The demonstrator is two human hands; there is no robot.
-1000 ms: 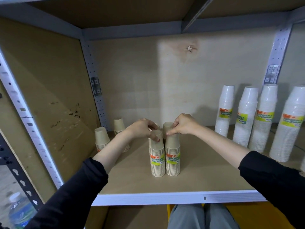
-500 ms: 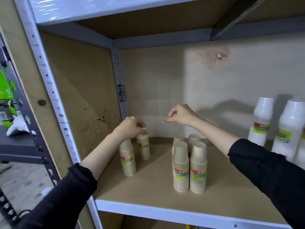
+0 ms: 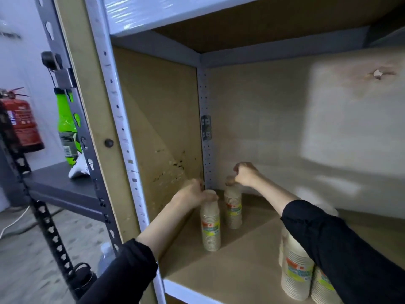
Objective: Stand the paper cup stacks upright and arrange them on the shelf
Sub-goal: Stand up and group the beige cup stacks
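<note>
Two kraft cup stacks gripped at the top, deep in the shelf's left corner

Our left hand (image 3: 192, 194) pinches the nearer stack (image 3: 210, 224), our right hand (image 3: 246, 174) the rear stack (image 3: 233, 208) — fingers closed on the top cups. We should lift straight, set them beside the front group (image 3: 295, 273) on the shelf board (image 3: 241, 266) — bases flat, no tilt.

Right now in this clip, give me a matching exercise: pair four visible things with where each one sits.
Things:
1. tan paper cup stack under the left hand
2. tan paper cup stack under the right hand
3. red fire extinguisher
4. green plastic bottle

Places:
A. far left, outside the shelf
B. nearer the back corner
C. on the dark side shelf
D. nearer the front, by the side panel

Pairs: 1-D, 2-B, 3-A, 4-C
</note>
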